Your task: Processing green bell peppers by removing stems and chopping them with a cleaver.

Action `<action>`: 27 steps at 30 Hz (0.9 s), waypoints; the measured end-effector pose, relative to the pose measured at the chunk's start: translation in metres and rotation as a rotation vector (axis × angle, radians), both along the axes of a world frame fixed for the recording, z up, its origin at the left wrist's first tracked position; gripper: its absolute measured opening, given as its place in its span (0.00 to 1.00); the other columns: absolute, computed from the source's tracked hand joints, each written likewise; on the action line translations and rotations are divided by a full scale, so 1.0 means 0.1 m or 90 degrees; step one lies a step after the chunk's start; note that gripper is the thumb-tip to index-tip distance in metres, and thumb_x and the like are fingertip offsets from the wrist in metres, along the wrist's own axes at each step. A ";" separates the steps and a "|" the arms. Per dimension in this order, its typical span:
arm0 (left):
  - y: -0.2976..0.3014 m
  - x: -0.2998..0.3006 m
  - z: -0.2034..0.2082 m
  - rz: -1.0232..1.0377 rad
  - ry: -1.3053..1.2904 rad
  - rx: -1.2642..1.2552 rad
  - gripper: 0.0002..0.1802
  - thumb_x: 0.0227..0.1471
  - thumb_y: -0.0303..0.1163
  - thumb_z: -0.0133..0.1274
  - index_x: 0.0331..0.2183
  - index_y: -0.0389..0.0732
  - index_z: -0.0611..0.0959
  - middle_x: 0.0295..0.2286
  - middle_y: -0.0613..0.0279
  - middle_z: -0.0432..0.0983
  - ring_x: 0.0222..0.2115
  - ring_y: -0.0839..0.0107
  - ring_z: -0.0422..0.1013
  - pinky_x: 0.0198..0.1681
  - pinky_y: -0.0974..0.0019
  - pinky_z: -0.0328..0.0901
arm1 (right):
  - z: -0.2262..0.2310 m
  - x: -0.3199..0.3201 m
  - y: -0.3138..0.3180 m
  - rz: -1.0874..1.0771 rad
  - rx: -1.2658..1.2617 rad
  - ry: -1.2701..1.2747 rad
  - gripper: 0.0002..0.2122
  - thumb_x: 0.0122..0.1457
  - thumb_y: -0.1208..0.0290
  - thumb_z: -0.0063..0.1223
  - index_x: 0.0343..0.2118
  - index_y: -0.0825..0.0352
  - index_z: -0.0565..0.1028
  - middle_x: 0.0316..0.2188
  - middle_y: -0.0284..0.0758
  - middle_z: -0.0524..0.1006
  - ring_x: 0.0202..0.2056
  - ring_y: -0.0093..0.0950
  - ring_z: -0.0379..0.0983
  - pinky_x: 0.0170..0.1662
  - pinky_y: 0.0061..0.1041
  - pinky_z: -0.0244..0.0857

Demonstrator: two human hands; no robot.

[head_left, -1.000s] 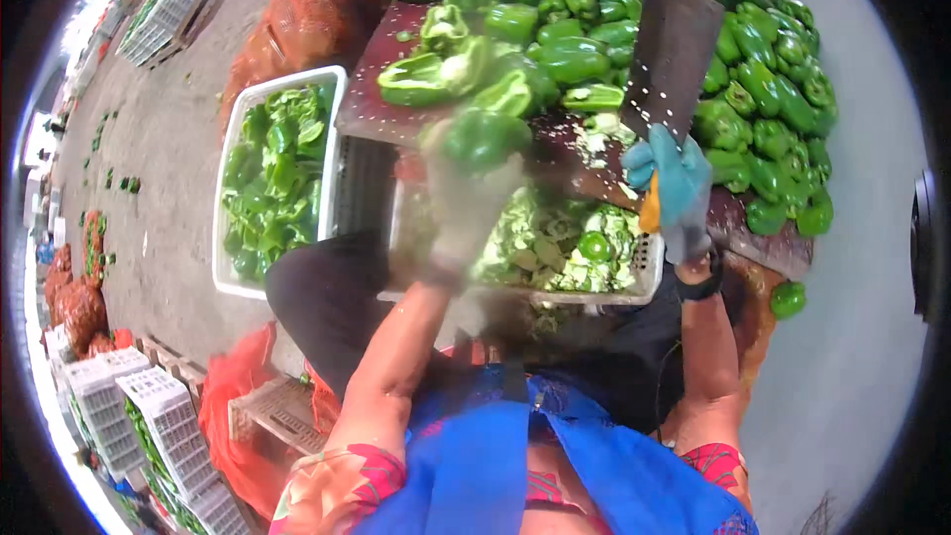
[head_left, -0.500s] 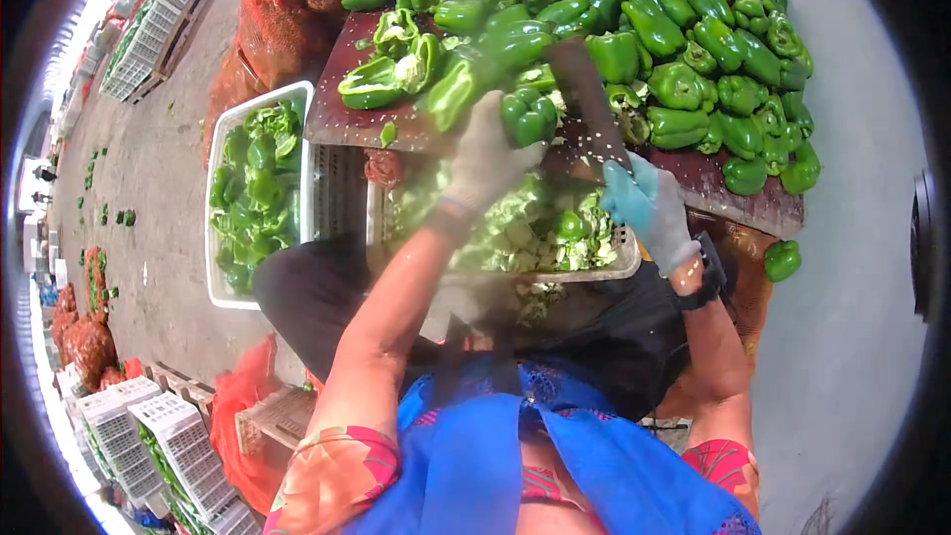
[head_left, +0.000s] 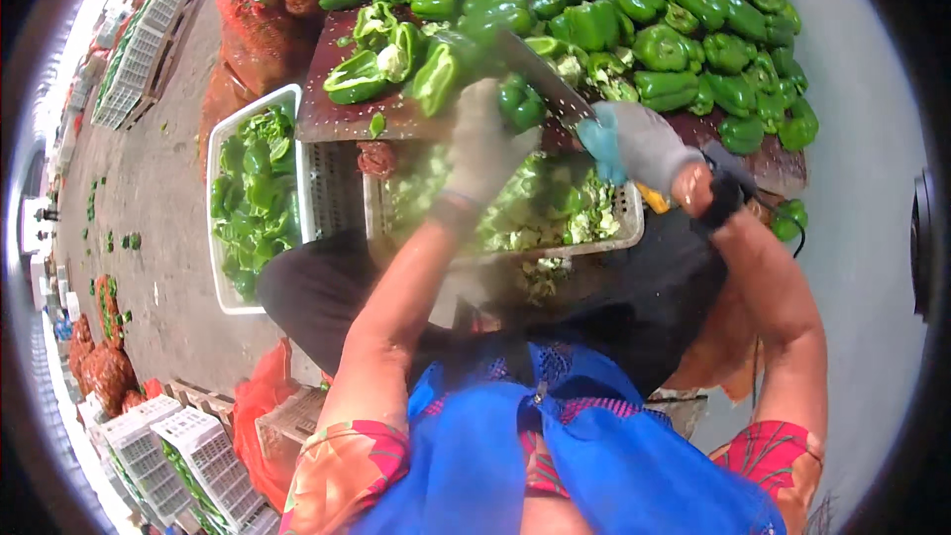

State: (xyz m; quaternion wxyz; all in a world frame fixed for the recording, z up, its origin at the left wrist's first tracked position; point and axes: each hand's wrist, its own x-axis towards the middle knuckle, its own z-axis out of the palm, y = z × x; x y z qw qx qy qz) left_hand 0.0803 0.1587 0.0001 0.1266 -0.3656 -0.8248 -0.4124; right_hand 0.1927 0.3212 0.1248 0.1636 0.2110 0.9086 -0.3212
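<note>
My left hand, in a pale glove, is closed around a green bell pepper above the near edge of a dark red board. In my right hand, gloved with bluish fingers, is a knife with a wide dark blade. Its blade slants up and left right beside the held pepper; whether it touches is unclear. A cut pepper half and other opened pieces lie on the board left of my hands. Below them, a crate holds pale cores and green trimmings.
Whole green peppers are heaped across the board's far side and right. A white crate of cut peppers stands on the floor at left. Red mesh sacks rest behind it. One loose pepper lies right of the board.
My right hand has moved away from my body, its wrist turned, and the knife blade has swung lower left, closer to the pepper. My left hand keeps hold of the pepper.
</note>
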 end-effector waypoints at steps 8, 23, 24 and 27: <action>0.01 0.08 0.05 -0.053 -0.199 0.156 0.42 0.39 0.32 0.68 0.55 0.35 0.66 0.46 0.48 0.67 0.50 0.54 0.66 0.56 0.57 0.62 | -0.80 -0.24 0.12 0.015 0.017 -0.083 0.15 0.58 0.62 0.49 0.36 0.69 0.80 0.26 0.42 0.82 0.28 0.39 0.80 0.36 0.34 0.73; -0.35 -0.36 -0.48 -0.017 -0.067 -0.022 0.26 0.44 0.19 0.63 0.48 0.34 0.77 0.42 0.47 0.75 0.46 0.52 0.72 0.50 0.56 0.67 | -0.75 0.26 0.47 -0.217 -0.518 0.190 0.10 0.63 0.67 0.52 0.43 0.67 0.78 0.30 0.36 0.81 0.30 0.27 0.79 0.34 0.27 0.73; -0.39 -0.33 -0.49 -0.021 -0.087 0.010 0.26 0.44 0.18 0.63 0.48 0.34 0.77 0.42 0.47 0.75 0.46 0.53 0.72 0.49 0.56 0.68 | -0.69 0.40 0.57 0.016 -0.304 0.389 0.13 0.65 0.66 0.51 0.46 0.70 0.76 0.35 0.38 0.81 0.33 0.27 0.79 0.34 0.27 0.73; -0.43 -0.39 -0.69 -0.093 -0.506 0.363 0.22 0.45 0.18 0.62 0.45 0.32 0.78 0.40 0.49 0.76 0.42 0.55 0.73 0.46 0.59 0.68 | -0.72 1.03 1.17 -0.163 -0.662 0.544 0.18 0.67 0.70 0.45 0.57 0.68 0.68 0.42 0.42 0.79 0.39 0.30 0.78 0.38 0.30 0.75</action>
